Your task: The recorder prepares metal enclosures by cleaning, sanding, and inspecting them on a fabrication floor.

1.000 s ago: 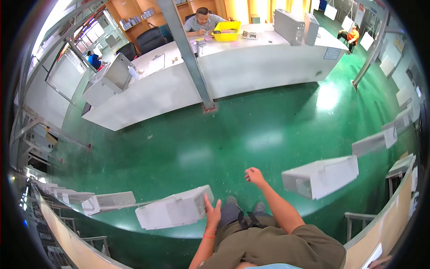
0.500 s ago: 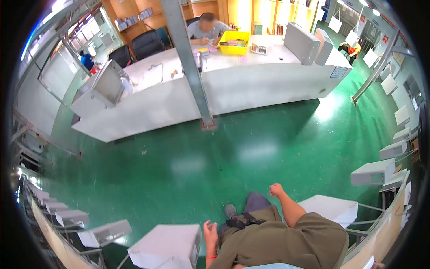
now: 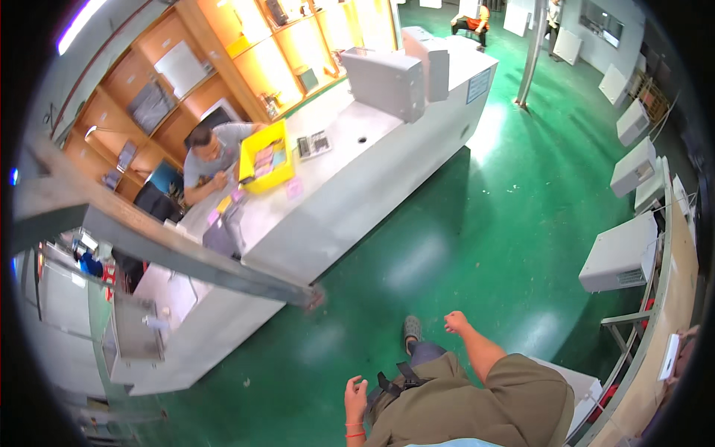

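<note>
Two empty hands: left hand (image 3: pixel 356 391), right hand (image 3: pixel 456 322).

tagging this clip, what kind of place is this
Probably a factory or workshop floor: a glossy green floor, a long white workbench where a seated person sorts items by a yellow bin, and rows of white box-like units.

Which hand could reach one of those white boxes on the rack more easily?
Probably the right hand. It hangs empty, out on the side where the white boxes sit on the rack. The left hand, empty too, is on the far side of the body, toward the long grey counter.
</note>
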`<state>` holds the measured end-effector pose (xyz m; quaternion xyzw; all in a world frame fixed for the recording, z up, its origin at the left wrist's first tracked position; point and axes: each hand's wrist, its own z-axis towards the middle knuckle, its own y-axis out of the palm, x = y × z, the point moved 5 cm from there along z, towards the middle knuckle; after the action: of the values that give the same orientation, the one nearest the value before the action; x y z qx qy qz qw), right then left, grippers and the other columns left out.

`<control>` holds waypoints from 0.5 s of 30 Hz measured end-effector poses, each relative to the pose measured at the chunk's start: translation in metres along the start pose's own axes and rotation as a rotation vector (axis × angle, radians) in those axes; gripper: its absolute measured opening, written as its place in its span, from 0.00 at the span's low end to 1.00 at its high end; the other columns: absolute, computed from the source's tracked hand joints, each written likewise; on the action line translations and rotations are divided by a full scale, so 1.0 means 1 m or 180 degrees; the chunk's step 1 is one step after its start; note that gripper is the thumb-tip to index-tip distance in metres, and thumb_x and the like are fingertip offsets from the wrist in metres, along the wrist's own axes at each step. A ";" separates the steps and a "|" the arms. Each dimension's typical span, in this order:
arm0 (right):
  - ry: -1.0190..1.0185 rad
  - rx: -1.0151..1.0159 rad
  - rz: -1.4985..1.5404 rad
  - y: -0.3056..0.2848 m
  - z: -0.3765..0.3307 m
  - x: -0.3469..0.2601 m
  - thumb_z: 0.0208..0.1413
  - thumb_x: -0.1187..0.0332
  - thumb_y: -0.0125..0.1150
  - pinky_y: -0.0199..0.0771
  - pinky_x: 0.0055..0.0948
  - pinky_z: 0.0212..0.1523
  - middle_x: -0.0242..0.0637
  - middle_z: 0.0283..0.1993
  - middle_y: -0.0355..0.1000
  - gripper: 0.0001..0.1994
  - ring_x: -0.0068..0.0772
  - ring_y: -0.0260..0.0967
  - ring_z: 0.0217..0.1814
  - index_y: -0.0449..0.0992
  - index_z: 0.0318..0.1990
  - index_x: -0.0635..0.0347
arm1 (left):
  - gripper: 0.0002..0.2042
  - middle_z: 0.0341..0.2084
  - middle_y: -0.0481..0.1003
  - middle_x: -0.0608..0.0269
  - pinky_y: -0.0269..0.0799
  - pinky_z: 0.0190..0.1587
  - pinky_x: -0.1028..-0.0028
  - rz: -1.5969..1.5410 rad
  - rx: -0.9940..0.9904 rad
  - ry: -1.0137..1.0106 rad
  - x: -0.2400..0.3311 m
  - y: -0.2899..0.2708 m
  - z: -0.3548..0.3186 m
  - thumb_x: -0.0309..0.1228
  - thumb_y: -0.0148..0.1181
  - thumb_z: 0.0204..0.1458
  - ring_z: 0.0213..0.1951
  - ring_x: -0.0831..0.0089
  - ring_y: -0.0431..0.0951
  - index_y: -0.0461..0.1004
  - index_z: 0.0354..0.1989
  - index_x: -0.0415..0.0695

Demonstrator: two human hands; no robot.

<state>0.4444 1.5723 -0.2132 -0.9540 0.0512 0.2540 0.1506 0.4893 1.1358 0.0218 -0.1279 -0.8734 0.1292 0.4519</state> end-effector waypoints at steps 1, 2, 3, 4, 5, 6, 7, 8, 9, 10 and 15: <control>-0.0087 0.0088 0.0065 -0.019 0.010 -0.020 0.62 0.61 0.60 0.78 0.33 0.26 0.42 0.35 0.81 0.12 0.32 0.79 0.28 0.78 0.45 0.60 | 0.17 0.30 0.78 0.63 0.68 0.35 0.75 0.0020 -0.0097 0.0091 0.024 0.009 0.023 0.35 0.62 0.62 0.31 0.79 0.71 0.75 0.55 0.38; -0.0169 0.0179 0.0127 -0.034 0.019 -0.040 0.62 0.61 0.60 0.78 0.33 0.26 0.42 0.35 0.81 0.12 0.32 0.79 0.27 0.78 0.45 0.61 | 0.17 0.31 0.78 0.63 0.68 0.35 0.75 0.0040 -0.0196 0.0177 0.048 0.014 0.047 0.35 0.62 0.62 0.31 0.80 0.71 0.75 0.55 0.38; -0.0237 0.0278 0.0155 -0.055 0.026 -0.057 0.62 0.62 0.59 0.77 0.32 0.25 0.42 0.34 0.81 0.12 0.31 0.78 0.27 0.78 0.45 0.61 | 0.16 0.31 0.78 0.63 0.67 0.35 0.75 0.0036 -0.0300 0.0238 0.067 0.022 0.066 0.34 0.62 0.63 0.31 0.80 0.70 0.75 0.55 0.38; -0.0285 0.0339 0.0362 -0.069 0.028 -0.079 0.62 0.62 0.59 0.77 0.32 0.25 0.42 0.34 0.81 0.12 0.31 0.78 0.27 0.78 0.45 0.61 | 0.18 0.32 0.80 0.61 0.70 0.37 0.73 0.0028 -0.0312 0.0288 0.077 0.026 0.089 0.36 0.63 0.62 0.32 0.77 0.73 0.76 0.55 0.39; -0.0334 0.0400 0.0567 -0.081 0.030 -0.100 0.63 0.62 0.59 0.77 0.32 0.25 0.43 0.34 0.81 0.12 0.31 0.78 0.26 0.78 0.45 0.61 | 0.18 0.32 0.80 0.60 0.71 0.39 0.73 0.0242 -0.0379 0.0294 0.083 0.031 0.106 0.36 0.63 0.61 0.33 0.76 0.75 0.76 0.55 0.39; -0.0406 0.0461 0.0770 -0.094 0.031 -0.121 0.63 0.63 0.59 0.77 0.31 0.25 0.43 0.34 0.80 0.11 0.31 0.78 0.26 0.78 0.45 0.61 | 0.18 0.33 0.81 0.60 0.73 0.40 0.72 0.0450 -0.0435 0.0320 0.096 0.038 0.124 0.37 0.64 0.61 0.34 0.75 0.76 0.76 0.55 0.40; -0.0462 0.0513 0.0908 -0.103 0.032 -0.136 0.63 0.63 0.59 0.78 0.32 0.25 0.42 0.35 0.80 0.11 0.31 0.77 0.26 0.78 0.44 0.61 | 0.18 0.33 0.81 0.59 0.74 0.42 0.71 0.0662 -0.0458 0.0353 0.107 0.041 0.142 0.37 0.64 0.61 0.35 0.74 0.77 0.77 0.55 0.40; -0.0520 0.0557 0.1041 -0.111 0.032 -0.150 0.63 0.63 0.59 0.78 0.32 0.26 0.42 0.35 0.80 0.11 0.31 0.77 0.27 0.78 0.44 0.60 | 0.19 0.34 0.82 0.57 0.76 0.45 0.69 0.0864 -0.0556 0.0341 0.117 0.046 0.160 0.39 0.65 0.60 0.37 0.71 0.80 0.78 0.55 0.42; -0.0568 0.0619 0.1191 -0.117 0.040 -0.156 0.63 0.63 0.59 0.79 0.32 0.26 0.42 0.35 0.80 0.11 0.31 0.77 0.27 0.78 0.44 0.60 | 0.18 0.34 0.82 0.58 0.76 0.44 0.69 0.0968 -0.0709 0.0402 0.134 0.054 0.176 0.39 0.65 0.60 0.37 0.71 0.80 0.78 0.54 0.42; -0.0517 0.0676 0.1219 -0.123 0.048 -0.159 0.63 0.63 0.59 0.79 0.33 0.26 0.42 0.35 0.79 0.10 0.31 0.78 0.28 0.78 0.43 0.60 | 0.18 0.35 0.82 0.58 0.76 0.44 0.69 0.1069 -0.0850 0.0458 0.151 0.062 0.193 0.39 0.65 0.60 0.37 0.71 0.80 0.78 0.54 0.42; -0.0212 0.1098 0.0979 -0.125 0.094 -0.119 0.61 0.63 0.59 0.79 0.37 0.26 0.39 0.29 0.76 0.10 0.36 0.79 0.29 0.79 0.38 0.60 | 0.18 0.35 0.82 0.57 0.77 0.44 0.68 0.1183 -0.1224 0.0887 0.251 0.091 0.262 0.41 0.64 0.61 0.37 0.70 0.81 0.78 0.54 0.42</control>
<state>0.3190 1.7233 -0.1980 -0.8862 0.2336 0.2928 0.2726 0.1429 1.2773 0.0345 -0.3853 -0.7730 0.0232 0.5034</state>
